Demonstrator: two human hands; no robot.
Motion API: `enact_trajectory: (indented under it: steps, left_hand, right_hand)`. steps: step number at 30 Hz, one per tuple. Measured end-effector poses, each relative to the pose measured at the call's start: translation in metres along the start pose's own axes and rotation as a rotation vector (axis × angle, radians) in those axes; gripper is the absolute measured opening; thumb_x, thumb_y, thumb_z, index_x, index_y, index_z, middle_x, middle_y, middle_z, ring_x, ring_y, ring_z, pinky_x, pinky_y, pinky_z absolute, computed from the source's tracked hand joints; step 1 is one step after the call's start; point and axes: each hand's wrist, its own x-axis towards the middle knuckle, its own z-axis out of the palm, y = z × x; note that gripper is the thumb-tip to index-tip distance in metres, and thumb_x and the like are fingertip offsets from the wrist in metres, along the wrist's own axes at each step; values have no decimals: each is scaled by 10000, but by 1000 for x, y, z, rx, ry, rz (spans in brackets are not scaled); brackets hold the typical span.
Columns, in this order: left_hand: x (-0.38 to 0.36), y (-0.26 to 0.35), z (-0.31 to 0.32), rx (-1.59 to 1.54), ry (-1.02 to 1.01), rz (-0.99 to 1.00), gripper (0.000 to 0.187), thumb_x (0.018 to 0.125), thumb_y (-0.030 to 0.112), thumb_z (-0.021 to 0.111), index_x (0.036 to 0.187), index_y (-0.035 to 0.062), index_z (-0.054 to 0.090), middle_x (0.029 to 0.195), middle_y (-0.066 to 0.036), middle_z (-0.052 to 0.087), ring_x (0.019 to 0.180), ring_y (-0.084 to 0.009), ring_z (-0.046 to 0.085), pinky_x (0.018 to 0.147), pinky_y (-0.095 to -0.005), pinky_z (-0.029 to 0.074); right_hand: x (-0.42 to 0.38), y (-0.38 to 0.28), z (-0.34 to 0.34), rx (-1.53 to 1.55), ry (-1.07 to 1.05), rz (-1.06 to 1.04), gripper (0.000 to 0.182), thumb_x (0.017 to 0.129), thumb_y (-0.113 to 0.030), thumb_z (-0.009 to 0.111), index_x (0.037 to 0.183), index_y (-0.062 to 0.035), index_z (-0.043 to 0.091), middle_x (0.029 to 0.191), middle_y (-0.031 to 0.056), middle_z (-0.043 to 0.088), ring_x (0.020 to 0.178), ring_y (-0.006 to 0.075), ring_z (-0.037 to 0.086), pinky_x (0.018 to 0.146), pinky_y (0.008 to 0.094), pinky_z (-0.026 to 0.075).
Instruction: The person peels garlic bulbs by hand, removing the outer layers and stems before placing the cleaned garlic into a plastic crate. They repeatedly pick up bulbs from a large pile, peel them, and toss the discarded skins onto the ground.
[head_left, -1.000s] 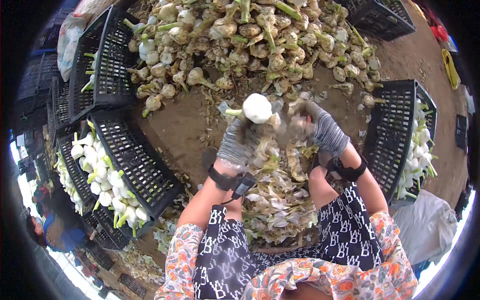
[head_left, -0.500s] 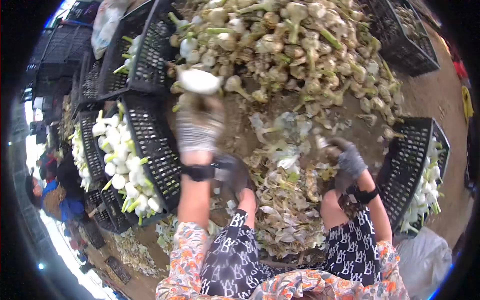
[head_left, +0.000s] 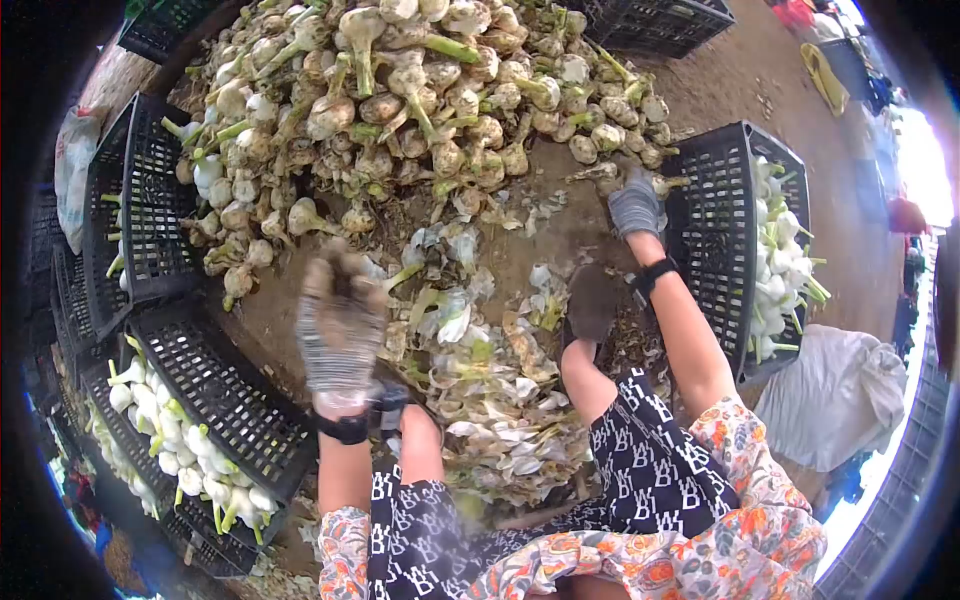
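My left hand (head_left: 342, 315), in a striped grey glove with brown-stained fingers, hangs over the ground in front of the left crate. It is smeared by motion, but the fingers look apart and I see nothing in them. Further right, my right hand (head_left: 637, 205), gloved in grey, reaches to the near right edge of the heap of garlic bulbs (head_left: 400, 110). Its fingertips are among a few bulbs with stems, beside the right crate, so their grip is hidden. Between my feet lies a pile of peeled garlic skins (head_left: 510, 400).
A black crate (head_left: 225, 385) with white cleaned garlic (head_left: 180, 440) stands at left. Another black crate (head_left: 715, 235) with cleaned garlic (head_left: 778, 260) is at right. More crates stand behind on the left and at the top. A white sack (head_left: 835, 395) lies at lower right.
The view has turned to the right. The white bulb at my left hand is gone from there, and that hand has come back nearer. My right hand has moved from the skins out to the heap's edge.
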Motion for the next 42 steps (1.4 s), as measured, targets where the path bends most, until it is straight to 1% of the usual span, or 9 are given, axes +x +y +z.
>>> enact_trajectory:
  steps: [5,9,10,12,13,18,22,38,42]
  left_hand:
    - [4,-51,-21,374,71,-178,288,845,202,574,1085,50,527,934,-52,592,806,-146,571,723,-289,486]
    - [5,-88,-16,905,60,-38,403,797,134,622,1159,15,492,1028,-84,581,928,-156,558,833,-276,451]
    - [8,-94,-25,981,39,-34,525,762,106,653,1226,-7,434,1142,-105,534,1034,-169,511,888,-274,417]
    - [12,-101,-24,1142,-11,24,685,714,176,726,1273,-9,375,1249,-123,444,1134,-195,435,942,-308,376]
    - [14,-102,-22,1227,-51,58,723,709,202,736,1286,-10,355,1275,-127,417,1164,-202,408,961,-318,358]
    - [18,-93,-34,796,-70,60,692,732,110,708,1304,36,325,1234,-97,444,1085,-175,466,907,-301,414]
    - [15,-81,-41,807,-77,-10,725,704,155,739,1298,45,338,1245,-97,441,1123,-195,447,937,-316,387]
    - [1,-72,-11,574,-94,-330,920,593,206,805,1344,87,287,1182,-70,483,1067,-185,491,903,-308,428]
    - [3,-77,-22,490,-99,-285,702,699,220,713,1290,93,357,952,-22,555,763,-99,548,606,-222,491]
  right_hand:
    - [19,34,66,-94,213,-179,509,703,-261,649,1101,14,490,995,225,577,904,377,550,757,427,443]
    - [-26,-16,47,447,-240,132,217,822,-187,519,962,-22,505,735,127,573,595,239,544,569,396,440]
    - [-40,-38,32,788,-460,326,232,766,-141,568,978,-52,594,781,167,606,698,327,567,644,365,469]
    - [-79,-87,-18,-74,-554,-603,276,760,-171,588,1018,-71,590,861,150,606,815,324,554,781,420,459]
    - [-96,-98,-16,284,-636,-465,261,791,-194,577,1016,-60,571,834,129,598,758,274,559,718,380,470]
    - [-121,-155,-75,1396,-992,315,327,855,-265,561,1045,1,555,794,71,602,730,146,580,633,278,493]
    - [-92,-136,-67,1015,-790,-289,327,851,-243,566,1063,6,561,909,99,612,838,133,551,782,284,437]
    - [-92,-155,-90,1058,-1013,-307,350,833,-210,596,1105,5,550,953,76,624,866,102,534,786,273,446]
    - [-95,-155,-90,1097,-958,-287,319,820,-187,613,1078,-4,570,944,51,628,869,90,535,797,266,445]
